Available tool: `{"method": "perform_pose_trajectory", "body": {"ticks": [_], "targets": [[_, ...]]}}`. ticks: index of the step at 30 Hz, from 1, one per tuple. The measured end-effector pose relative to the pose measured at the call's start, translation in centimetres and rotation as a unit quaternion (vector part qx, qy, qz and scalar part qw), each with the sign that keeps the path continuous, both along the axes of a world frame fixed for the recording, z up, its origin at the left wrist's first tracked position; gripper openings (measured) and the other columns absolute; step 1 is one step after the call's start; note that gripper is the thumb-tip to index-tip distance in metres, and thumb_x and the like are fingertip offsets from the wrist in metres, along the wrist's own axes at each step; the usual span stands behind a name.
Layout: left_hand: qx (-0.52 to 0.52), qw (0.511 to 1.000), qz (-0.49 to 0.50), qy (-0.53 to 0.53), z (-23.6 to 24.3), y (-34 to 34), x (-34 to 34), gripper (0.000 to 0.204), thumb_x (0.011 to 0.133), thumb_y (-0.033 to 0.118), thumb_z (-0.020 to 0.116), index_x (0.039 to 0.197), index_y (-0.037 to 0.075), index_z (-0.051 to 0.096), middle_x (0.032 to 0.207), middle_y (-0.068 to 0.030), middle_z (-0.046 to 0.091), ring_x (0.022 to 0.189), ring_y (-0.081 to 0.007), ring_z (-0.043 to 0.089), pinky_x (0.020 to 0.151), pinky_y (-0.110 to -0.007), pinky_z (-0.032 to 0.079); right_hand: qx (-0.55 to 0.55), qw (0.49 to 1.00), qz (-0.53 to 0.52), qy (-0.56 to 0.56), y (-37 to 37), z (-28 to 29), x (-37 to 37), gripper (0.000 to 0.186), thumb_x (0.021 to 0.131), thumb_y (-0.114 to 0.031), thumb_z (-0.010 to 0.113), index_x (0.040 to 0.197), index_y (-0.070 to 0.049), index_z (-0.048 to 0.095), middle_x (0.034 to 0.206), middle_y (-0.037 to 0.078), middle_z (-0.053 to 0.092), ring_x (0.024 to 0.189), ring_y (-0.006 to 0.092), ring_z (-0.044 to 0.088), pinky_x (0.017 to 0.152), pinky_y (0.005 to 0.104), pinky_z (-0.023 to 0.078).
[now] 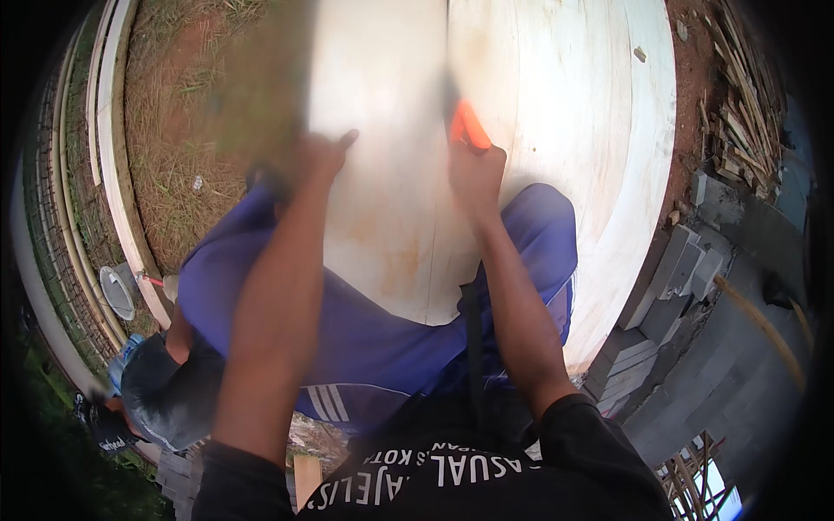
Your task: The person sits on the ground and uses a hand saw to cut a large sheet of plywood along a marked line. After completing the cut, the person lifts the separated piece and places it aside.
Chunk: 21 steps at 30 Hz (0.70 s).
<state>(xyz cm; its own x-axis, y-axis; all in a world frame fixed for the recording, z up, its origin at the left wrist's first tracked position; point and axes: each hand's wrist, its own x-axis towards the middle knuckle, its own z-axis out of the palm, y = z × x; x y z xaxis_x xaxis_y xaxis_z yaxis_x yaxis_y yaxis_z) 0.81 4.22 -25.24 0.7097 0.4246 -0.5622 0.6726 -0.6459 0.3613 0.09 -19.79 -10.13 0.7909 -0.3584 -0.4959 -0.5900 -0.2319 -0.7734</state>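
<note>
A pale plywood sheet [382, 208] lies in front of me and beneath my legs, with a dark straight line running away from me along it. My right hand [478, 178] is closed around the orange handle of a handsaw [469, 126]. Its dark blade is smeared by motion and sits on that line. At the sheet's left edge, my left hand [323, 156] grips the wood, thumb stretched over the top face. The other fingers are blurred and mostly hidden at the edge.
Dry grass [174, 130] borders the sheet on the left, beside a long timber beam [109, 95]. Another person in a dark shirt [165, 391] is close at the lower left. Scrap wood [738, 113] and grey blocks [678, 269] are piled on the right.
</note>
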Motion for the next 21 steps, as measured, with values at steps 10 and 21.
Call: {"method": "perform_pose_trajectory", "body": {"ticks": [10,21], "targets": [[0.041,0.999,-0.013,-0.002,-0.1,0.0,-0.1,0.108,0.075,0.057,0.088,0.131,-0.024,0.044,0.13,-0.0376,0.059,0.12,-0.0434,0.064,0.099,-0.044,0.053,0.063,0.997,-0.034,-0.007,-1.8,6.5,-12.3,0.013,0.09,0.005,0.055,0.098,0.004,0.065,0.064,-0.003,0.051,0.053,0.0048,0.048,0.049,0.0258,0.038],[0.003,1.0,0.001,0.01,-0.4,0.3,-0.1,0.112,0.076,0.057,0.087,0.135,-0.025,0.04,0.132,-0.0381,0.058,0.122,-0.0442,0.062,0.1,-0.045,0.053,0.068,0.997,-0.023,0.034,-1.7,7.0,-13.1,0.015,0.09,0.005,0.053,0.098,0.008,0.065,0.064,0.0,0.053,0.049,0.006,0.048,0.046,0.0276,0.041]]}}
